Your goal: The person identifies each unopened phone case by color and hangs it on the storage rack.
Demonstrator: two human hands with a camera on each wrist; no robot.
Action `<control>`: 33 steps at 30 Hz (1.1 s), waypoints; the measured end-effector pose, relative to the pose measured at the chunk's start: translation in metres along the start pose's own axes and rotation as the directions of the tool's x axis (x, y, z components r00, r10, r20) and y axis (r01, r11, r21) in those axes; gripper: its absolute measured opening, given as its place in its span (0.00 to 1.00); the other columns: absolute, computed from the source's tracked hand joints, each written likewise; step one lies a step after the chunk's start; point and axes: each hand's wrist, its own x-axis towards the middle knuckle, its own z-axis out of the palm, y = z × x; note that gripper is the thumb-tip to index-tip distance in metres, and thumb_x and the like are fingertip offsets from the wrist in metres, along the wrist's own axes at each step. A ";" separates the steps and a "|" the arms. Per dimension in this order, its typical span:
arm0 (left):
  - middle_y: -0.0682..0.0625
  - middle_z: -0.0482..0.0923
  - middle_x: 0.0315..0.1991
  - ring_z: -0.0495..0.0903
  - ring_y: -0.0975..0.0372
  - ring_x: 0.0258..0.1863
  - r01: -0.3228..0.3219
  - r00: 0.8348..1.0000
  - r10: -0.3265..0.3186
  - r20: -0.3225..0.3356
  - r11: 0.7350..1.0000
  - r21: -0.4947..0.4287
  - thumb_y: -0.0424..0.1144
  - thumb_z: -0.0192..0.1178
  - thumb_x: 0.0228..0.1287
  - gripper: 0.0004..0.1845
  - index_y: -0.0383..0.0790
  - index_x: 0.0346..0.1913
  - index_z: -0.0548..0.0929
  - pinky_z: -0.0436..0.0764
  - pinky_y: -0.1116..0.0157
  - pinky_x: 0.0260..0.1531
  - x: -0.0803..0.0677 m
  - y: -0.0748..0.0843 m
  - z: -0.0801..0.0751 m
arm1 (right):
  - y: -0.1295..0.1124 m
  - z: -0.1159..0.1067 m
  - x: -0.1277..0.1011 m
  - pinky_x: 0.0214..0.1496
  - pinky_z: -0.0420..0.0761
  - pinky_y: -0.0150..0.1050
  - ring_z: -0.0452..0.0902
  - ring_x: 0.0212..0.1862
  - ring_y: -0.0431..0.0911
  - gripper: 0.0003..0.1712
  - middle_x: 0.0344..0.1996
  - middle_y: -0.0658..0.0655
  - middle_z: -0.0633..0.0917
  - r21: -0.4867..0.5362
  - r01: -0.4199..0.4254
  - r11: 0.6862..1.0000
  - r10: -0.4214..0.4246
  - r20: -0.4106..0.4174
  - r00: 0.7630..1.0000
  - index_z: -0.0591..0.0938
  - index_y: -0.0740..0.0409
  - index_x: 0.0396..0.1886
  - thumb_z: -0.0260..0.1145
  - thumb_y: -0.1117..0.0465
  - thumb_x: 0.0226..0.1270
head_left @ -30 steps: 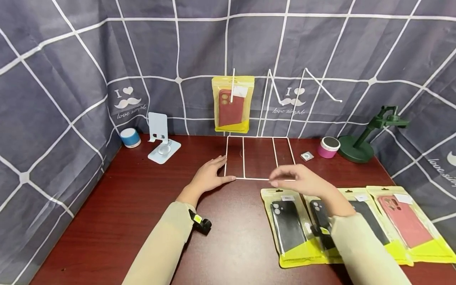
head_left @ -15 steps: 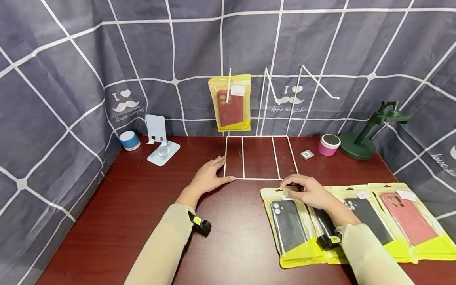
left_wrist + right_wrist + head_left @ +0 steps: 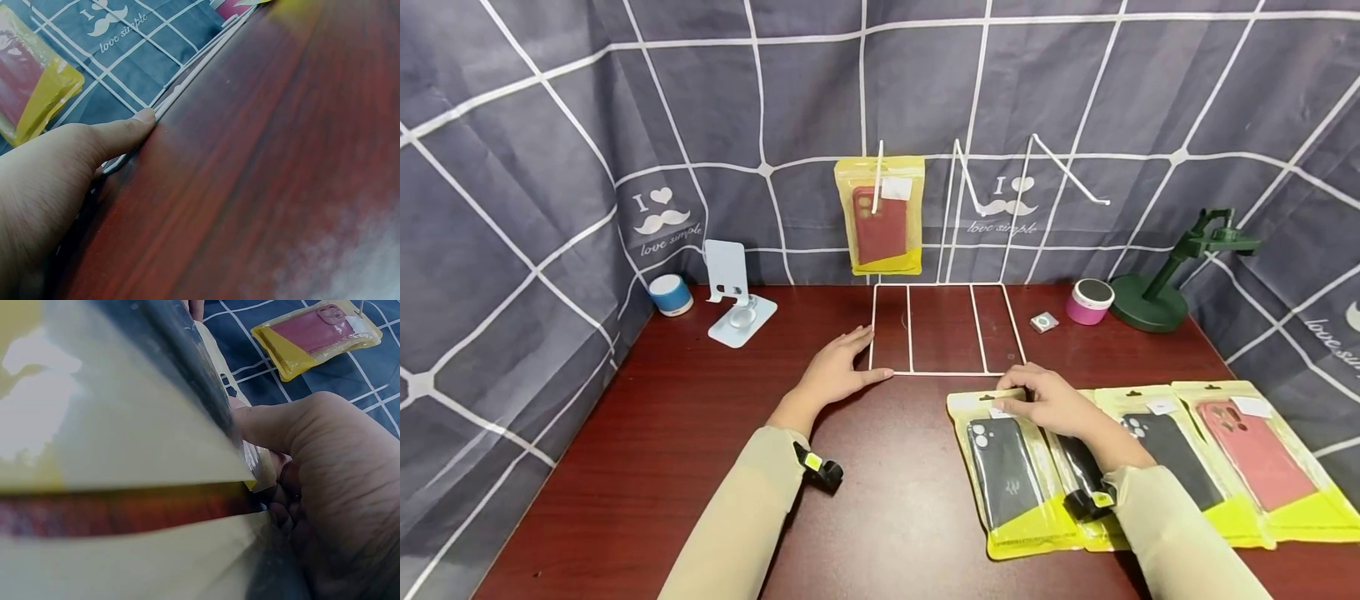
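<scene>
My left hand [image 3: 835, 374] rests at the front left corner of a white wire display rack [image 3: 946, 373], fingers straight. Its thumb [image 3: 128, 132] touches the rack's front wire. My right hand [image 3: 1051, 402] pinches the top right edge of the leftmost bagged black phone case [image 3: 1004, 471], thumb above and fingers below in the right wrist view. That yellow-and-clear bag lies on the table; in the right wrist view its edge is lifted a little. A bagged red phone case [image 3: 882, 225] hangs from the rack's left hook [image 3: 877, 175].
Beside the right forearm lie another bagged black case [image 3: 1172, 458] and a bagged pink case [image 3: 1255, 454]; one more is partly covered by the arm. Behind stand a blue speaker [image 3: 671, 295], white phone stand [image 3: 727, 271], small silver player [image 3: 1043, 322], pink speaker [image 3: 1090, 301] and green stand [image 3: 1150, 300].
My right hand has come down from above the rack's front edge to the leftmost bag and taken hold of its top edge. The left hand stays on the rack corner.
</scene>
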 end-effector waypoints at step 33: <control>0.50 0.60 0.77 0.57 0.55 0.77 0.004 1.000 -0.005 0.010 1.000 0.001 0.76 0.58 0.57 0.53 0.43 0.77 0.65 0.56 0.55 0.75 0.001 -0.002 0.001 | 0.001 0.000 -0.001 0.31 0.71 0.34 0.70 0.31 0.39 0.04 0.28 0.46 0.76 0.120 0.020 0.993 -0.024 0.031 0.999 0.81 0.51 0.36 0.70 0.61 0.69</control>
